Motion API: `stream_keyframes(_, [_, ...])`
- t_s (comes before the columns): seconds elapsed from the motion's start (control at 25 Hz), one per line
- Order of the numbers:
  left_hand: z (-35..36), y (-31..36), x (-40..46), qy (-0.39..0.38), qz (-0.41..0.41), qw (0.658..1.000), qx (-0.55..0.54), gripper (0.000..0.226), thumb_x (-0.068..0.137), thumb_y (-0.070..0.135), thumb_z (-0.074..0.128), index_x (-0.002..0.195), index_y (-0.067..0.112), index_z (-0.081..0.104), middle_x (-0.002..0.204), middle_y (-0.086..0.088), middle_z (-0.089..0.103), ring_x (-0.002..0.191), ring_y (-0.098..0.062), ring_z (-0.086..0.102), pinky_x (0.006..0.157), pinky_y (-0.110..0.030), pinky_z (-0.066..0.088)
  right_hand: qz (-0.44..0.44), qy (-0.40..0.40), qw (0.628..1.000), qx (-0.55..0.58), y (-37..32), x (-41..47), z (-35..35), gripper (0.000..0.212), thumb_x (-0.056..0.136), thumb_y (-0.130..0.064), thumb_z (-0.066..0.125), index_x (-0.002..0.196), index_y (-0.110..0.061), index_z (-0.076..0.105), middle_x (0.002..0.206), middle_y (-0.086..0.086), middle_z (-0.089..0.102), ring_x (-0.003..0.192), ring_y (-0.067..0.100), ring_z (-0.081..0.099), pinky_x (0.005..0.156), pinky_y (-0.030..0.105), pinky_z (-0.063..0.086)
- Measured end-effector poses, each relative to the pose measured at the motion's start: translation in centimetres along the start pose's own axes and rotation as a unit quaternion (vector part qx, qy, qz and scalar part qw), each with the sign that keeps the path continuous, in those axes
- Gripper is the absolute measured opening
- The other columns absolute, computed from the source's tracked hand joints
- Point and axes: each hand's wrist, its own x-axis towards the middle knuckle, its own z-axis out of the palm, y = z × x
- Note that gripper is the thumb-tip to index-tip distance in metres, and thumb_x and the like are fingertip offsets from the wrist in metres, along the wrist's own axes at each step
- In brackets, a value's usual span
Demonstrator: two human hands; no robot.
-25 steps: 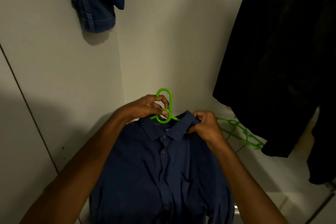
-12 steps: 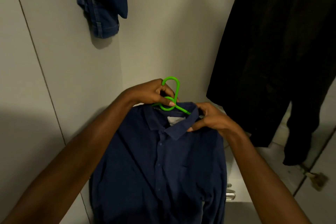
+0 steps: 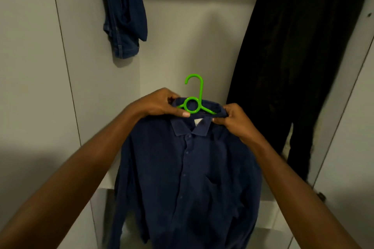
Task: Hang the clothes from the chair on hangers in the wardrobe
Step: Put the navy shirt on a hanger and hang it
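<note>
A dark blue button-up shirt (image 3: 188, 172) hangs on a bright green plastic hanger (image 3: 193, 100) in front of me, inside the open wardrobe. My left hand (image 3: 159, 105) grips the hanger's left arm and the collar beside the ring, thumb on the green plastic. My right hand (image 3: 232, 117) pinches the right side of the collar over the hanger's right arm. The hook points up and is free of any rail. The shirt's lower hem runs out of view below.
Blue jeans (image 3: 125, 12) hang at the upper left against the wardrobe's pale side wall (image 3: 91, 79). A long black garment (image 3: 293, 62) hangs on the right. A white shelf (image 3: 269, 214) lies behind the shirt, and a door edge (image 3: 344, 111) stands at the far right.
Both hands have lifted the shirt and hanger higher. The hanger has turned upright, its hook now pointing straight up. My view has tilted upward into the wardrobe.
</note>
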Motion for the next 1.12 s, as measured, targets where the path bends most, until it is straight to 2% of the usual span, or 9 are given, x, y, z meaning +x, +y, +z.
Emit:
stream_keyframes(0.08, [-0.3, -0.6, -1.7, -0.004, -0.042, 0.999, 0.031, 0.047, 0.066, 0.054, 0.092, 0.094, 0.018, 0.081, 0.096, -0.005, 0.079, 0.092, -0.020, 0.074, 0.090, -0.048, 0.058, 0.003, -0.018, 1.000, 0.015, -0.3, -0.3, -1.2, 0.009, 0.082, -0.006, 0.077, 0.078, -0.002, 0.070, 0.080, 0.003, 0.066, 0.078, 0.017, 0.059, 0.072, 0.038, 0.046])
stream_keyframes(0.16, [-0.9, -1.2, -3.1, -0.019, -0.062, 0.997, 0.051, 0.037, 0.070, 0.048, 0.091, 0.088, 0.017, 0.082, 0.092, -0.003, 0.080, 0.092, -0.022, 0.075, 0.086, -0.045, 0.060, 0.001, -0.026, 1.000, 0.012, -1.5, -0.4, -2.2, 0.017, 0.088, 0.006, 0.070, 0.080, -0.009, 0.072, 0.080, -0.001, 0.070, 0.078, 0.013, 0.063, 0.075, 0.035, 0.049])
stream_keyframes(0.28, [-1.5, -1.1, -4.9, 0.007, -0.078, 0.990, 0.116, 0.071, 0.059, 0.076, 0.084, 0.072, 0.006, 0.075, 0.075, -0.009, 0.075, 0.068, -0.015, 0.067, 0.066, -0.034, 0.051, -0.004, -0.065, 0.998, 0.011, -3.9, -0.7, -4.0, 0.028, 0.090, 0.010, 0.066, 0.075, -0.014, 0.070, 0.068, -0.014, 0.069, 0.065, -0.001, 0.061, 0.064, 0.021, 0.049])
stream_keyframes(0.4, [-2.3, -0.2, -5.3, 0.096, -0.050, 0.983, 0.151, 0.095, 0.057, 0.095, 0.064, 0.064, 0.001, 0.067, 0.062, -0.010, 0.068, 0.056, -0.019, 0.062, 0.057, -0.032, 0.045, -0.031, -0.094, 0.995, 0.010, -6.4, -0.9, -5.1, 0.008, 0.086, -0.014, 0.077, 0.091, -0.008, 0.075, 0.084, -0.006, 0.074, 0.079, 0.007, 0.065, 0.075, 0.024, 0.054])
stream_keyframes(0.52, [-4.1, 1.8, -4.9, 0.133, -0.008, 0.984, 0.122, 0.083, 0.068, 0.083, 0.068, 0.056, 0.001, 0.064, 0.058, -0.013, 0.065, 0.051, -0.016, 0.058, 0.053, -0.029, 0.043, -0.026, -0.056, 0.998, 0.026, -7.7, -1.3, -6.3, 0.038, 0.076, -0.033, 0.082, 0.102, -0.005, 0.076, 0.098, 0.005, 0.077, 0.089, 0.014, 0.068, 0.083, 0.033, 0.058])
stream_keyframes(0.64, [-6.0, 2.8, -4.8, 0.119, 0.011, 0.988, 0.102, 0.059, 0.074, 0.061, 0.076, 0.044, 0.014, 0.057, 0.048, -0.003, 0.057, 0.047, -0.008, 0.051, 0.049, -0.023, 0.039, 0.003, -0.052, 0.997, -0.061, -7.1, -2.3, -7.2, 0.067, 0.069, -0.051, 0.091, 0.092, 0.009, 0.073, 0.085, 0.013, 0.072, 0.078, 0.020, 0.059, 0.068, 0.044, 0.047])
stream_keyframes(0.72, [-7.3, 2.4, -4.4, 0.111, 0.015, 0.990, 0.090, 0.058, 0.073, 0.058, 0.079, 0.039, 0.022, 0.050, 0.046, 0.001, 0.052, 0.046, -0.007, 0.048, 0.049, -0.024, 0.037, 0.023, -0.046, 0.997, -0.052, -6.6, -2.6, -7.7, 0.063, 0.075, -0.050, 0.088, 0.089, 0.010, 0.072, 0.080, 0.016, 0.069, 0.077, 0.023, 0.057, 0.069, 0.043, 0.043])
stream_keyframes(0.92, [-10.7, 2.8, -2.6, 0.128, 0.029, 0.989, 0.071, 0.056, 0.070, 0.058, 0.083, 0.054, 0.006, 0.069, 0.059, -0.011, 0.068, 0.052, -0.011, 0.059, 0.051, -0.024, 0.041, 0.021, -0.032, 0.994, -0.106, -10.2, -2.2, -7.7, 0.041, 0.089, -0.043, 0.077, 0.096, -0.003, 0.077, 0.092, 0.014, 0.077, 0.084, 0.031, 0.073, 0.074, 0.043, 0.057])
stream_keyframes(1.12, [-14.5, 4.3, -1.9, 0.100, 0.041, 0.988, 0.114, 0.058, 0.059, 0.069, 0.088, 0.074, 0.013, 0.081, 0.074, -0.003, 0.077, 0.073, -0.020, 0.073, 0.063, -0.036, 0.053, -0.050, 0.023, 0.995, -0.086, -13.7, -1.7, -8.9, 0.058, 0.089, -0.043, 0.077, 0.087, 0.014, 0.070, 0.078, 0.017, 0.068, 0.070, 0.024, 0.057, 0.061, 0.031, 0.042])
